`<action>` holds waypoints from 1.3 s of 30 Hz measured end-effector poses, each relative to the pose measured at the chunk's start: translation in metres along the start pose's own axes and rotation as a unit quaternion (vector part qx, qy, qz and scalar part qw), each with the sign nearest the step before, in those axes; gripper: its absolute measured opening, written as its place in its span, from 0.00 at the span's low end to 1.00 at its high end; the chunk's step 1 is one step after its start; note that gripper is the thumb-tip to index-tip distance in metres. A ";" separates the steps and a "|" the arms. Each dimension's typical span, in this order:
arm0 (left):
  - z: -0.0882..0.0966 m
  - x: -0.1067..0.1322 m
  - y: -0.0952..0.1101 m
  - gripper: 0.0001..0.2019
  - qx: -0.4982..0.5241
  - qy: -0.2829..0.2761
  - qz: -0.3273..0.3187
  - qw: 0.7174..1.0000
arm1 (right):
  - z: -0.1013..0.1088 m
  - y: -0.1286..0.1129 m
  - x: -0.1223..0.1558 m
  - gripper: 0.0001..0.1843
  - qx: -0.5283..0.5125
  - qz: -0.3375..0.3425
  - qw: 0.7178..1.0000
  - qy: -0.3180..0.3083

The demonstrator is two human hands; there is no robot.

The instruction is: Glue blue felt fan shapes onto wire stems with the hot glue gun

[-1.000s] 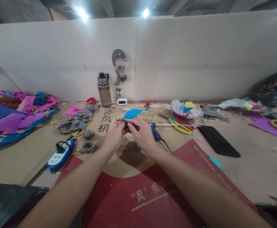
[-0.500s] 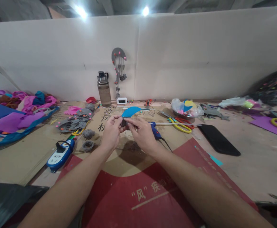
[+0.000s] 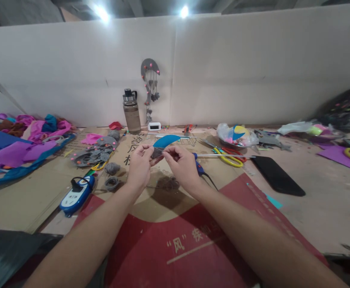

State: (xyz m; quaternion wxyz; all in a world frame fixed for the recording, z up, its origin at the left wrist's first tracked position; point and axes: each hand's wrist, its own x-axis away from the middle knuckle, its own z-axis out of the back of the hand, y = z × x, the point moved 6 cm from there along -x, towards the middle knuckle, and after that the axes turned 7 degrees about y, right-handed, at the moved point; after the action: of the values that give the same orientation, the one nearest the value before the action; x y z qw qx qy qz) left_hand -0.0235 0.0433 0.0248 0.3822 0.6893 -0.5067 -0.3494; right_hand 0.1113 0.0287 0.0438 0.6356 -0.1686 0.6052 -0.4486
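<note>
Over the cardboard, my left hand [image 3: 141,165] pinches a small dark grey piece, seemingly felt [image 3: 157,152]. My right hand [image 3: 181,165] is closed at that piece's right edge, thumb and forefinger pressed together; what lies between these fingertips is too small to make out. Just beyond the fingers shows a curved blue felt piece [image 3: 167,141]; whether it is touched or lies on the table I cannot tell. Below the hands, loose grey yarn [image 3: 168,183] rests in shadow. A blue glue gun [image 3: 199,168] with a long pale stick is partly hidden behind my right hand.
Left are yarn balls [image 3: 112,168], a power strip [image 3: 77,196], grey felt pieces [image 3: 95,152] and a colourful cloth heap [image 3: 27,140]. A bottle [image 3: 132,114] stands behind. Scissors [image 3: 229,158], a black phone [image 3: 277,176] and a bowl [image 3: 233,143] are right.
My right fingertips have drawn slightly right, and more of the grey piece shows between the hands. The left hand has hardly moved.
</note>
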 end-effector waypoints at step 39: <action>-0.005 -0.003 -0.007 0.07 -0.012 -0.072 0.134 0.988 | -0.016 0.031 -0.004 0.10 -0.233 -0.208 0.949 -0.044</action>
State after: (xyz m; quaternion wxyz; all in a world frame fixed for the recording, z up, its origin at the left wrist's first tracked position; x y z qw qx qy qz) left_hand -0.0171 0.0489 0.0213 0.3960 0.5835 -0.6168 -0.3497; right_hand 0.1087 0.0538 0.0195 0.4973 -0.4533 0.6159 -0.4098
